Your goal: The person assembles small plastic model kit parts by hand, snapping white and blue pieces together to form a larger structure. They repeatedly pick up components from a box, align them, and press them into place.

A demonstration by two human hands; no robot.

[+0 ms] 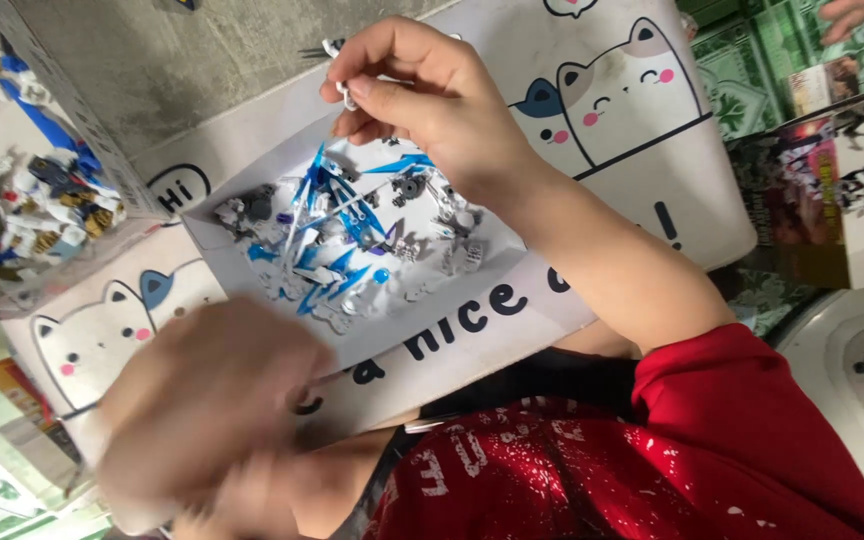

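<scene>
Right hand (422, 95) raised over the far edge of the pale sheet (472, 290), thumb and fingertips closed tight on a small white plastic part (348, 96); only a sliver of the part visible past the fingers. Held above and just clear of the heap of small blue, white and grey plastic model pieces (342, 240) spread across the middle of that sheet.

Left hand (207, 400) low and near the body, heavily motion-blurred; could not tell whether curled or open, nor whether anything was in it. Sat at the near edge of the sheet, well apart from the right hand.

Sheet rested on a white cloth printed with cartoon cats and black lettering (602, 100). Partly built white, blue and gold model figure (37, 195) lay off to the left on a separate surface. Printed cardboard box (857, 190) stood at the right. Another person's hand (852, 15) just showed at the top right corner.
</scene>
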